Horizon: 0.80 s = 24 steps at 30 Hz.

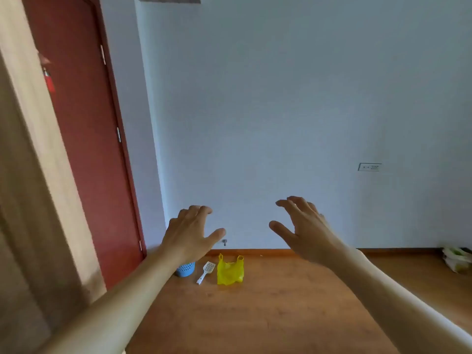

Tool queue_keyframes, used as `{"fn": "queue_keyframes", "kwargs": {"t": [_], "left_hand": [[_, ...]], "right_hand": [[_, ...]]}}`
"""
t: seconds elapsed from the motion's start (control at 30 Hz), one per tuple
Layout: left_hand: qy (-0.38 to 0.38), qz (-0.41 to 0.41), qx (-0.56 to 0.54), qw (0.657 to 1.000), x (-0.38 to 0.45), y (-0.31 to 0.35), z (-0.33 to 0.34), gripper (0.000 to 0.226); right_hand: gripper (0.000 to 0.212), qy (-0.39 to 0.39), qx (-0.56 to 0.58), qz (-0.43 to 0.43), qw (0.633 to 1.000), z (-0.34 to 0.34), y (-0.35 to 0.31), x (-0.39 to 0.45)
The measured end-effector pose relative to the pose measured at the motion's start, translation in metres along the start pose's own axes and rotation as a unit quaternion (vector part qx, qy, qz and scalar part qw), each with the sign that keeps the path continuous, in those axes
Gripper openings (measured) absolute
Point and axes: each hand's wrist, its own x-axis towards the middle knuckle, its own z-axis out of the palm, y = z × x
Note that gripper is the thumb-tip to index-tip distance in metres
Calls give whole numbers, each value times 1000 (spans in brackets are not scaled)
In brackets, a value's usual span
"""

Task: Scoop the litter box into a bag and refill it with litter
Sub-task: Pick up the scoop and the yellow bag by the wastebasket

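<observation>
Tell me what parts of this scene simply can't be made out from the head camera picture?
- Blue basket: the left hand and forearm hide its top and left side, so its contents are unseen.
- Yellow bag: what is inside cannot be told.
- White bag at the right: cut off by the picture's edge.
- Wall socket: too small for detail.
- Litter box: not in view.

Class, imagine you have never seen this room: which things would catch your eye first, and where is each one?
Two bare hands, the left hand and the right hand, reach forward with fingers spread, holding nothing. Between them, on the wooden floor near the wall, lies a bright yellow plastic bag, with a white litter scoop and a blue basket to its left. A dark red door fills the left side.
</observation>
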Motion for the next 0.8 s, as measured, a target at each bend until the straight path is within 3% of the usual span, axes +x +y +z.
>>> {"fn": "queue_keyframes", "kwargs": {"t": [0.13,0.27,0.53,0.8], "left_hand": [[-18,-20,3,1000,65,1,16,67],[15,-28,0,999,131,-1,14,66],[5,-3,17,1000,250,-8,46,66],[-14,38,28,999,372,-66,96,64]], "right_hand": [[63,-10,-17,-8,1000,7,36,63],[63,-2,-15,-3,1000,4,67,121],[66,-8,-25,20,999,27,117,201],[83,32,-26,88,995,63,160,287]]}}
